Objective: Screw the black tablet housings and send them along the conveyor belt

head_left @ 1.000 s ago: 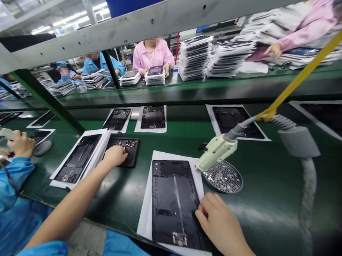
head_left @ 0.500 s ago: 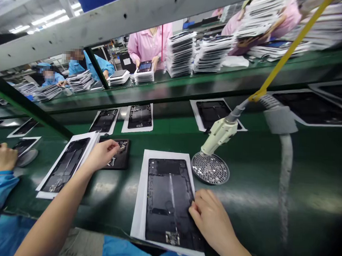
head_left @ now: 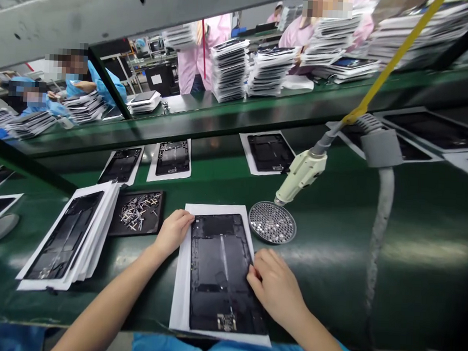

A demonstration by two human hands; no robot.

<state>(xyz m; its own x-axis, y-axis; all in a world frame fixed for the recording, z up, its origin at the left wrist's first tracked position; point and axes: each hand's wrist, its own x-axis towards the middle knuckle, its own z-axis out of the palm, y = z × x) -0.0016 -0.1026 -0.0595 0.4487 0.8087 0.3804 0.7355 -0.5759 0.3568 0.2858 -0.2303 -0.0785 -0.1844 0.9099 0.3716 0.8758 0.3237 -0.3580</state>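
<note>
An opened black tablet housing lies on a white paper sheet, its inner side and a pale ribbon cable facing up. At its upper left corner is my left hand, fingertips pinched together; anything between them is too small to make out. My right hand is closed with curled fingers against the housing's right edge, and what it may hold is hidden. Left of the housing, a dark tray holds a heap of small metal parts. An electric screwdriver hangs over a round perforated dish.
Sheet-backed tablet housings form a stack on the left. Other housings, such as one nearby, lie along the green bench. A thick grey hose hangs at right. Co-workers stand behind tall stacks across the bench.
My left hand has moved right from the parts tray to the housing's upper left corner. My right hand stays at the right edge. The view has shifted, and the neighbour's hand has left it.
</note>
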